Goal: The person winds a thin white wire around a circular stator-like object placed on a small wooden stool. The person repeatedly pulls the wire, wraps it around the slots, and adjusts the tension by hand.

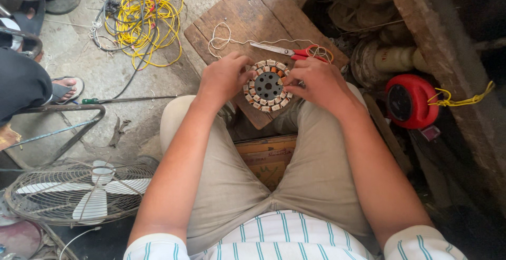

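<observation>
Both hands gripped one stator point(268, 86), a round ring of small wound coils about a dark hub, which lay on a wooden board point(247, 17) serving as the bench, at its near end just past the knees. The left hand point(225, 76) curled its fingers over the ring's left edge and pinned it down; the right hand point(318, 83) closed on the right edge, its fingertips pinched at a coil near the orange winding, though what lay between them was too small to tell. To do this well, I judged, the left hand should keep the ring flat and steady while the right worked one coil at a time, lightly, so no thin wire got kinked or torn. Nearest the camera were the striped shirt and tan trousers, with a cardboard box point(269, 160) between the thighs. Beside the left knee stood a fan point(79, 190) in its wire cage. Just beyond the stator, red-handled scissors point(292, 52) lay on the board with a white cord point(224, 38) looped near them. Off to the right sat a red reel point(408, 100) tied with yellow cord. Farther left, a tangle of yellow wire point(141, 15) lay on the concrete floor, and another person's sandalled foot point(66, 87) showed at the left edge.
</observation>
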